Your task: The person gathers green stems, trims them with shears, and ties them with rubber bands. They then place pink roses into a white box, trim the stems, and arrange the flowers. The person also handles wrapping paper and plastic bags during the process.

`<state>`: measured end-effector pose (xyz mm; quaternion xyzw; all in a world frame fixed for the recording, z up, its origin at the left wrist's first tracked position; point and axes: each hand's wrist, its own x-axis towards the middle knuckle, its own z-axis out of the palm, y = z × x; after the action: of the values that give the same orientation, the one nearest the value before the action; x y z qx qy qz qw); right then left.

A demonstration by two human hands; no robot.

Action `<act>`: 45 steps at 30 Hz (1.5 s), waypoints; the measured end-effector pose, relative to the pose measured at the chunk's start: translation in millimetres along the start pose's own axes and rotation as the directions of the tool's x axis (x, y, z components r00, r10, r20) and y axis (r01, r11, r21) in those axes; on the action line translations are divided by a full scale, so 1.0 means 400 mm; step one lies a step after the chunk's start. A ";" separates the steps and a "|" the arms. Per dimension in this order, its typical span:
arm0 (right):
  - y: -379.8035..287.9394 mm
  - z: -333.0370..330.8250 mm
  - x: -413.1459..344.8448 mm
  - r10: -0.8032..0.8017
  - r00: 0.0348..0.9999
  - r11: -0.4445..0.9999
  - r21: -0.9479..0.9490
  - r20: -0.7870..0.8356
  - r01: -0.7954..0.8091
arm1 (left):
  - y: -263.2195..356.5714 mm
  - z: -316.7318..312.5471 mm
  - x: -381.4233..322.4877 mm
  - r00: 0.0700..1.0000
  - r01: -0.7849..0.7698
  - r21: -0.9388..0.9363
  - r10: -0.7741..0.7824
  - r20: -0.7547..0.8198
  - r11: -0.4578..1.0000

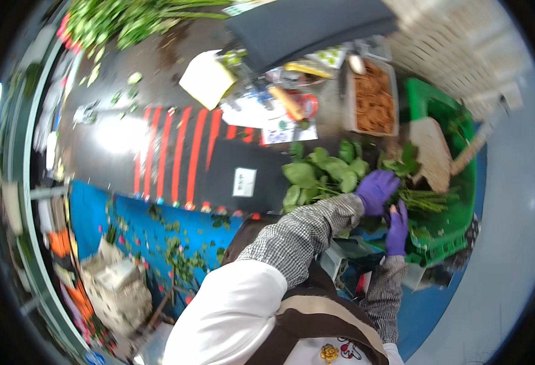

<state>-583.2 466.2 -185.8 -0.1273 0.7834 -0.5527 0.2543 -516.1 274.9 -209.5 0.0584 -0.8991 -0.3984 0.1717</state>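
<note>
My left hand (377, 192), in a purple glove, is closed around a bunch of green leafy stems (424, 200) whose lower ends point right over a green plastic crate (466, 200). Just below it, my right hand (397, 230), gloved alike, touches the bunch from the near side; a bare fingertip shows, and a dark object partly hidden between the hands cannot be made out. Broad green leaves (333, 171) spread left of the hands over the table's edge.
A box of brown rubber bands (374, 98) stands behind the hands. Left lies a black board (249, 175) with a paper label beside red stripes (196, 155). More long stems (135, 20) lie at the far left. Fallen leaves and flowers litter the blue floor (194, 232).
</note>
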 end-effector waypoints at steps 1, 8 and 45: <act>-0.013 -0.016 0.001 0.031 0.994 0.995 0.090 0.103 -0.040 | 0.037 -0.039 -0.016 1.000 0.006 0.001 -0.006 -0.025 1.000; 0.032 -0.071 0.063 0.175 0.965 0.983 -0.090 0.197 -0.160 | 0.036 -0.008 -0.146 0.975 0.214 0.665 -0.203 -0.096 0.715; -1.020 -0.204 0.771 -0.754 0.447 -0.296 -0.856 0.482 0.424 | -0.050 0.132 -0.024 0.910 0.412 0.286 -0.407 -0.080 0.865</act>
<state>-919.0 237.8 135.7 -0.5578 0.7666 0.0228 -0.3172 -526.6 300.5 -259.6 0.2761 -0.9141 -0.2859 0.0805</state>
